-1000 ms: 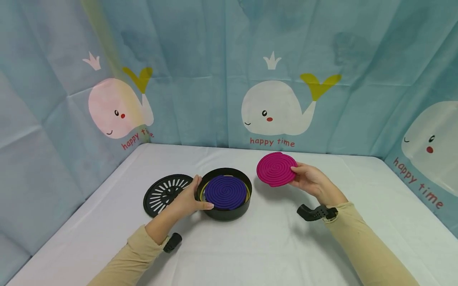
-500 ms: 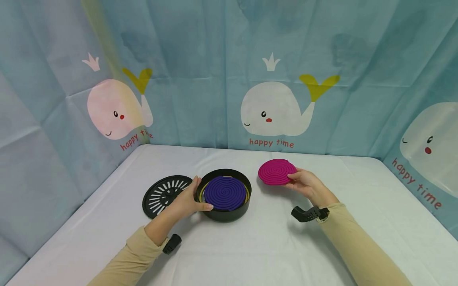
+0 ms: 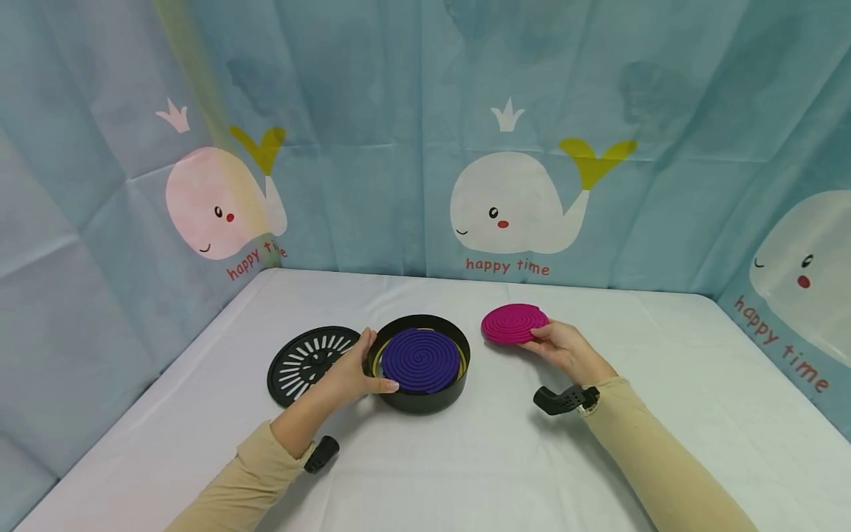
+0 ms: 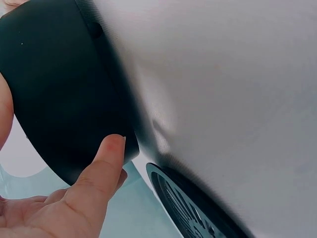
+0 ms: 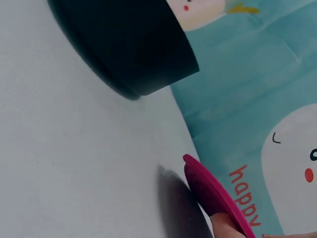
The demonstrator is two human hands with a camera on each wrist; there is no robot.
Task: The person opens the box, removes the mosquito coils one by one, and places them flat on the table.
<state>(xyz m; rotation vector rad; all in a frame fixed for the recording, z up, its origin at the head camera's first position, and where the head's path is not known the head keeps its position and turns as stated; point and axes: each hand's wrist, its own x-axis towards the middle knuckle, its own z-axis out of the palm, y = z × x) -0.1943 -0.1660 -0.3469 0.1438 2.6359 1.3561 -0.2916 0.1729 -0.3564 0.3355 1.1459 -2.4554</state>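
Note:
My left hand [image 3: 352, 369] grips the left side of a round black tin [image 3: 425, 401], thumb at the near rim and fingers round the far side. In the left wrist view, fingers press against the tin's dark wall [image 4: 64, 94]. A purple mosquito coil [image 3: 420, 360] lies inside it, over something yellow that shows only at the edge. To the tin's right, my right hand [image 3: 568, 351] pinches a pink mosquito coil [image 3: 512, 324] by its right edge. The coil is nearly level, low over the table; its shadow shows beside it in the right wrist view.
A black slotted lid [image 3: 299, 366] lies left of the tin, partly behind my left hand. White cloth [image 3: 425, 473] covers the table. A blue curtain [image 3: 372, 207] with printed whales stands along the back and sides.
My right hand has lowered the pink coil toward the table and tipped it from facing me to nearly flat. My left hand and the tin have stayed in place.

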